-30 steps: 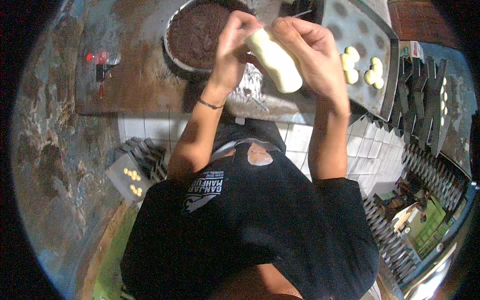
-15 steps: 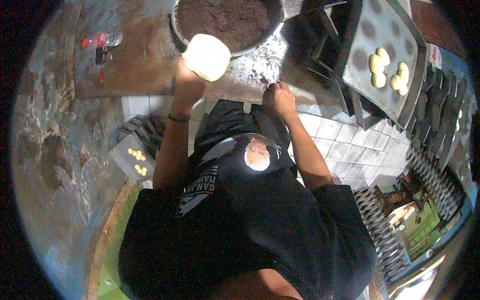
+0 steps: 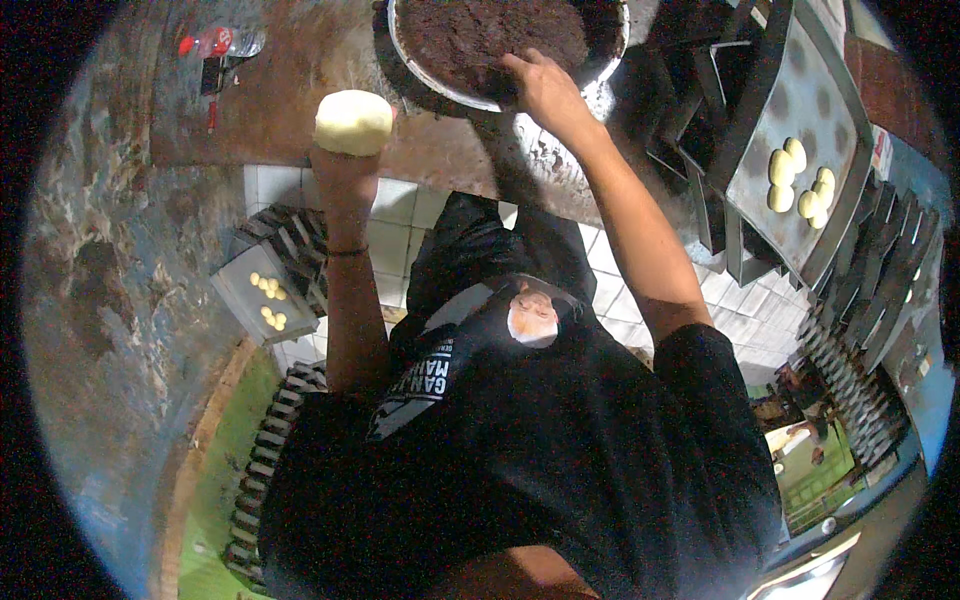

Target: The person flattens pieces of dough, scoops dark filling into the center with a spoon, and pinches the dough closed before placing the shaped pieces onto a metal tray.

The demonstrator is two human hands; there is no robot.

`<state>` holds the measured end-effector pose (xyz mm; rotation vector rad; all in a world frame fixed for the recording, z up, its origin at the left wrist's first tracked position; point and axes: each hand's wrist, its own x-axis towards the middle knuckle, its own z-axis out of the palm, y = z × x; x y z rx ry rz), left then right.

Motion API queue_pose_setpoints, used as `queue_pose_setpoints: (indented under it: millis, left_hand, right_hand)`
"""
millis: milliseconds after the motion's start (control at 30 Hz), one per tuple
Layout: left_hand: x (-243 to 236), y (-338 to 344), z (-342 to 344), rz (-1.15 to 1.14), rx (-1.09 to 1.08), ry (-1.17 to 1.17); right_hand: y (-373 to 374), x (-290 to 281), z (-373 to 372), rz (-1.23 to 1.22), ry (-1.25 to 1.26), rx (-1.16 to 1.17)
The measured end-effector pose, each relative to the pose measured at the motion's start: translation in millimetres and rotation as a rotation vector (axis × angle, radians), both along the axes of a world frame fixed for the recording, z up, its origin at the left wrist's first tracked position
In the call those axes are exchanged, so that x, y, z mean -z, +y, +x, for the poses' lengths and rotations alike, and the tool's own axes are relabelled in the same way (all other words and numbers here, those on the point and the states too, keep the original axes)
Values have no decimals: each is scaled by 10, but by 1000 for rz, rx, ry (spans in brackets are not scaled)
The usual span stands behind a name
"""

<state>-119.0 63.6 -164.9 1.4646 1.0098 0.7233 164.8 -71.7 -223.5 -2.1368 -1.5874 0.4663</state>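
Head view: your left hand (image 3: 345,165) cupped the pale dough lump (image 3: 353,122) from below, raised over the brown counter (image 3: 270,110). Your right hand (image 3: 540,88) reached ahead and right of it, fingers curled into the dark filling (image 3: 480,35) at the metal bowl's (image 3: 440,92) near rim, probably pinching some. Open counter lay between them.
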Motion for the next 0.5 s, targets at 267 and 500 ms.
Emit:
queue_pose_setpoints:
  millis: [267, 500]
  left_hand:
    - [-248, -38, 90, 256, 36, 268]
    - [-161, -46, 128, 166, 82, 294]
  right_hand:
    - [247, 530, -53, -180, -31, -25]
    - [425, 497, 120, -604, 80, -61]
